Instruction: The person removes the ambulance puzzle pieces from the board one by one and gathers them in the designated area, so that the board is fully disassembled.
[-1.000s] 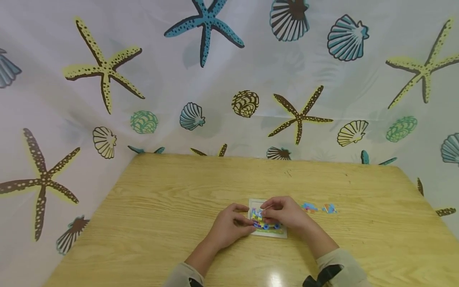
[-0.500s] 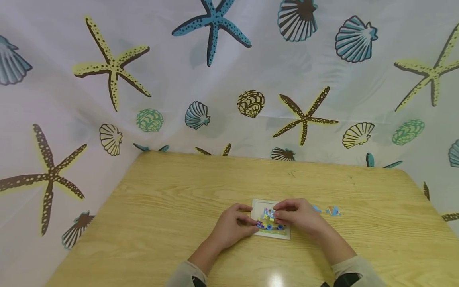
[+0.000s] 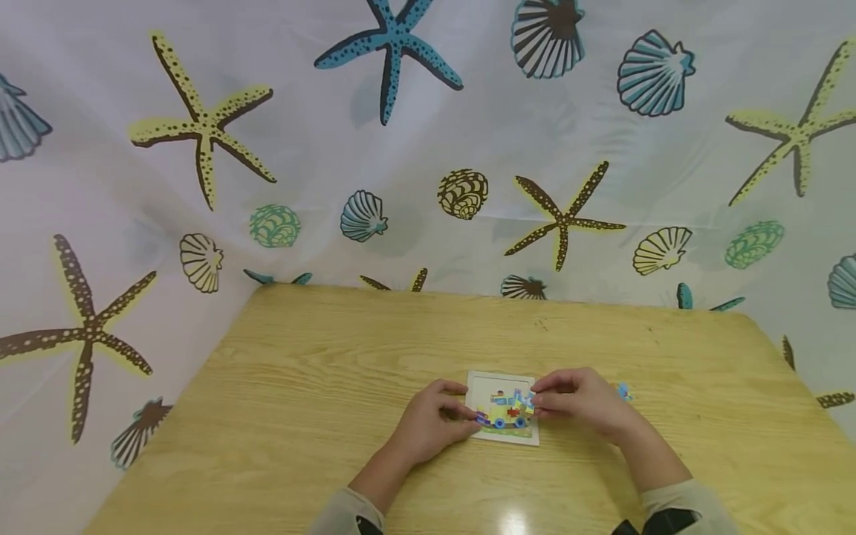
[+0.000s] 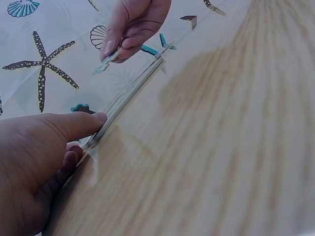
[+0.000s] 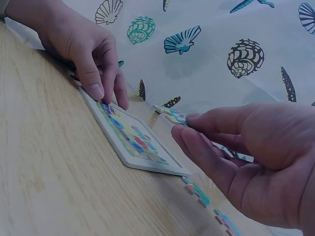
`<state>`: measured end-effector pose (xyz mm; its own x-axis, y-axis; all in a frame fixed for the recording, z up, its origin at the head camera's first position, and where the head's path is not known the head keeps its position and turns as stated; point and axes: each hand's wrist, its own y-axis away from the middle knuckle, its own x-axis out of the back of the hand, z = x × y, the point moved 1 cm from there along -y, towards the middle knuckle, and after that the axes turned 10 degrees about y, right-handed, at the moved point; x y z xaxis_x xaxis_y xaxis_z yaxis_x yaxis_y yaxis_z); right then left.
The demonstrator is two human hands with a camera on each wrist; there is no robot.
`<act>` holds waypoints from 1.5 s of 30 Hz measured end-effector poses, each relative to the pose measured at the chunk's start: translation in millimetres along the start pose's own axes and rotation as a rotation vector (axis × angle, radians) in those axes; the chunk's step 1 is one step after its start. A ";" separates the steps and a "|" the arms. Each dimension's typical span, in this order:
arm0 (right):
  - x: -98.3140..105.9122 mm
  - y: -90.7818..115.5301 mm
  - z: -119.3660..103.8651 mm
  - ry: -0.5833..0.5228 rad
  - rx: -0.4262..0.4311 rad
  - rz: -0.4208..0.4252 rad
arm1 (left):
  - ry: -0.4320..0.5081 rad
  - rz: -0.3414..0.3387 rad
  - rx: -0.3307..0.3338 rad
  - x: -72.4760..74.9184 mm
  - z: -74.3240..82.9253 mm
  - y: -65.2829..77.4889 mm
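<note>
A small square jigsaw tray (image 3: 484,384) with a pale rim lies on the table. Its lower part bears a colourful vehicle picture, with blue wheels, while bare backing shows along the top. My left hand (image 3: 428,420) holds the tray's left side, thumb at the near corner and fingers along the edge. Over the tray's right edge, my right hand (image 3: 582,401) pinches a jigsaw piece (image 5: 170,114) between thumb and fingertips. The piece is raised above the tray, tilted, as the left wrist view also shows. Fingers partly cover it.
Loose jigsaw pieces (image 5: 197,191) lie on the wooden table (image 3: 321,357) just right of the tray; in the head view my right hand hides part of them. A white cloth (image 3: 414,163) printed with starfish and shells hangs around the table's back and sides.
My right hand has moved right, carrying the pinched jigsaw piece from above the tray's middle to its right edge. More of the tray's picture shows. My left hand keeps its hold.
</note>
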<state>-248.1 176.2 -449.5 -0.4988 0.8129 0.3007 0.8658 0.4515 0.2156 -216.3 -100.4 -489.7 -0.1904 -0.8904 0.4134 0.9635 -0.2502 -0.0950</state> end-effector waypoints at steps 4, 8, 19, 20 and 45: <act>9.6 2.1 -1.0 0.029 -0.022 0.013 | 0.000 0.002 -0.008 0.9 0.0 0.1; 20.7 4.7 -0.2 0.059 -0.060 0.029 | 0.004 0.002 -0.004 1.6 0.5 -0.3; 35.9 10.9 9.9 0.109 -0.109 0.020 | 0.004 -0.003 0.013 -1.7 -1.7 -1.1; 35.7 10.7 11.2 0.122 -0.113 0.015 | 0.005 -0.003 0.016 -1.7 -2.0 -0.8; 18.5 4.5 11.8 0.237 -0.111 0.088 | -0.019 0.001 0.014 -0.4 1.5 -2.0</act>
<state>-252.9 197.6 -453.9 -0.4287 0.7323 0.5291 0.9030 0.3294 0.2757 -217.9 -99.1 -488.3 -0.1865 -0.8833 0.4301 0.9663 -0.2440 -0.0822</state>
